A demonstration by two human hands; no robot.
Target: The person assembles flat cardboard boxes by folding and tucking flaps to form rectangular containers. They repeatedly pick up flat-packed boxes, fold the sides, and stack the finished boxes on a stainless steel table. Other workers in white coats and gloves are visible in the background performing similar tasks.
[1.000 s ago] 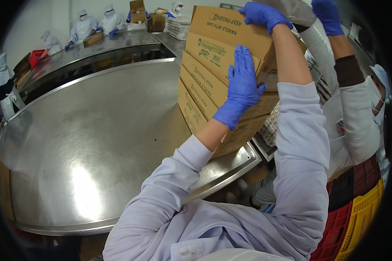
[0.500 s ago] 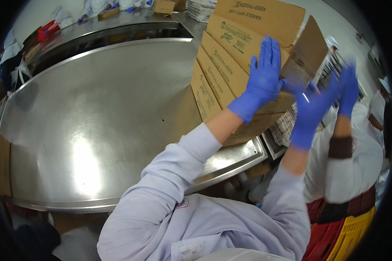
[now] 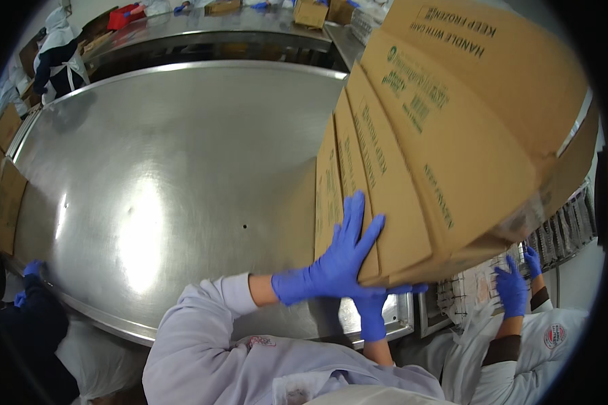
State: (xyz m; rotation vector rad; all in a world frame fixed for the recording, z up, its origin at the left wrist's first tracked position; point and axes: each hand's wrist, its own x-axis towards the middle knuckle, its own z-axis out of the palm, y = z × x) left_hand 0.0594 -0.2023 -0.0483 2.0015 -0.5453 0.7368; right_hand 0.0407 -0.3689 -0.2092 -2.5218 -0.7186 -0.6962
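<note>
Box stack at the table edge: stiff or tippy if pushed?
The cartons look stiff: flat corrugated faces, no sag. The stack probably tips easily; it stands several boxes high, at the edge of the steel table. The left hand is flat against its side, the right hand at its base.

a wide steel table point(image 3: 155, 175) with a raised rim fills the left and middle. at its left edge leans flat brown cardboard point(image 3: 0, 196). beyond its far side a person in a white hood and apron point(image 3: 57, 57) stands, near a red bin point(image 3: 123, 15). a co-worker's blue gloved hands point(image 3: 513, 287) touch a wire rack point(image 3: 466, 293) at lower right.
</note>
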